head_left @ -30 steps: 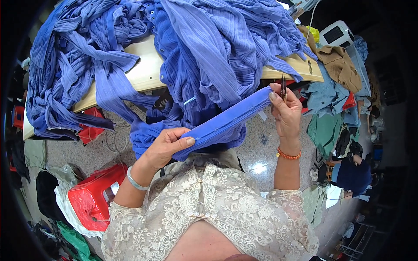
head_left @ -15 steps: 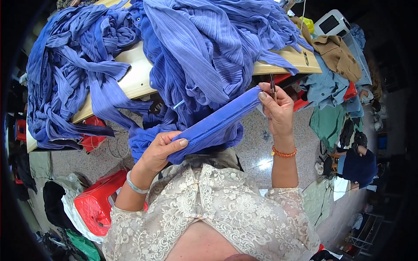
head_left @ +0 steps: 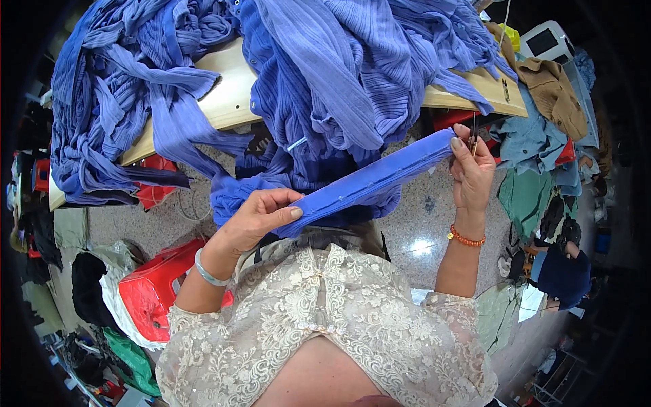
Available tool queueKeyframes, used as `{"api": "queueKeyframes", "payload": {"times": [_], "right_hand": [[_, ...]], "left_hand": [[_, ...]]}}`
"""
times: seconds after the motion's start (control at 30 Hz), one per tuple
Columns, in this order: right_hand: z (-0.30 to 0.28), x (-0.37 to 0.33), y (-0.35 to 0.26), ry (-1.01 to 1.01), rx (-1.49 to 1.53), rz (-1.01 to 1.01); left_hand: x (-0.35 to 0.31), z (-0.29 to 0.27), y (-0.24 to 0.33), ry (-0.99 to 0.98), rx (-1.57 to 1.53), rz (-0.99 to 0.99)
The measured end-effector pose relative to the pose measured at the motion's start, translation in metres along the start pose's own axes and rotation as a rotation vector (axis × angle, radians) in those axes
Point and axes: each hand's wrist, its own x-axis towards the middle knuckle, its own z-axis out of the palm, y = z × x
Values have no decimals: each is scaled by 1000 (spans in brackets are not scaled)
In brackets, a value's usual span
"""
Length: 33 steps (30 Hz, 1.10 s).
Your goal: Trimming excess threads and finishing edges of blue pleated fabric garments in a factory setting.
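Note:
A flat blue knit band (head_left: 383,176), the edge of a blue garment, stretches slantwise between my two hands. My left hand (head_left: 261,218) pinches its lower end, thumb on top. At the upper end my right hand (head_left: 472,173) grips the band between thumb and fingertips. Dark thread snips (head_left: 474,136) also sit in that hand, blades pointing up. The rest of the garment (head_left: 234,197) hangs bunched below the table edge, near my left hand. Beyond it, a heap of ribbed blue garments (head_left: 339,74) covers much of the table and spills over its front.
The pale wooden table (head_left: 224,88) carries another pair of snips (head_left: 505,89) near its right corner. Brown knitwear (head_left: 553,91) and a white device with a dark screen (head_left: 542,42) lie beyond. A red stool (head_left: 149,292) stands at left; green cloth (head_left: 525,203) is at right.
My hands have drawn apart, the right one moving rightward, so the band is longer and straighter between them. The whole view has shifted a little.

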Motion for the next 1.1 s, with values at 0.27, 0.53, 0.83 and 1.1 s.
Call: {"api": "queueKeyframes", "payload": {"times": [0.27,0.53,0.83,1.1], "right_hand": [[-5,4,7,31,-23,15],[10,-19,34,-215,-466,20],[67,-83,12,-517,-649,-278],[77,-91,19,-540,-668,-371]], "left_hand": [[2,0,-9,-63,-109,-37],[7,16,-14,53,-413,7],[12,26,-19,78,-459,11],[11,35,-19,90,-428,12]]}}
